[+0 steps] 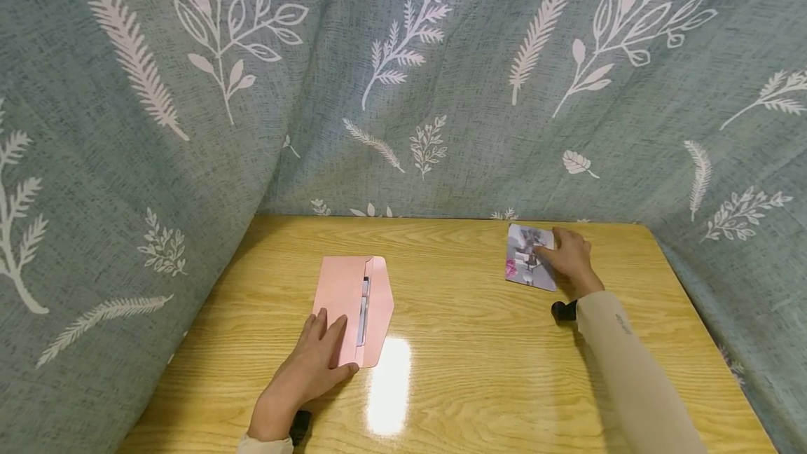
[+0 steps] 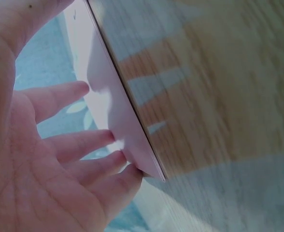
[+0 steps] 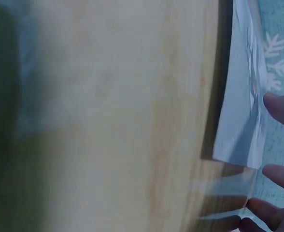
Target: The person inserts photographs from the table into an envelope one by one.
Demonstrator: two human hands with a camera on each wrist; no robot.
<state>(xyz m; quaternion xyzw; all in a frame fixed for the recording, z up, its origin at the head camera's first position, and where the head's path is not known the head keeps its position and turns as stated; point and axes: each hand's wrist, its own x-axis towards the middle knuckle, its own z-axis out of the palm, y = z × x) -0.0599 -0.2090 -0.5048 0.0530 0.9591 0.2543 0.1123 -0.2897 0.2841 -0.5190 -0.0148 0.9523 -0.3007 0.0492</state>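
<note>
On the left part of the table lies a pink envelope (image 1: 340, 286), its pointed flap (image 1: 378, 314) folded out to the right. Through the slit beside the flap shows a strip of a grey-white card (image 1: 363, 310). My left hand (image 1: 312, 356) rests on the envelope's near part, fingers spread and fairly straight, thumb at its near edge. At the far right lies a grey picture card (image 1: 523, 265) with a pink flower in one corner. My right hand (image 1: 570, 258) is at its right edge, thumb on its face; the other fingertips (image 3: 258, 205) are past the card's edge, by the tabletop.
The wooden table (image 1: 454, 342) reaches back to a grey-green curtain (image 1: 403, 125) with white leaf prints, which also hangs along both sides. A bright light reflection (image 1: 388, 387) shows on the wood near the envelope. Dark wrist straps (image 1: 563, 311) sit under both wrists.
</note>
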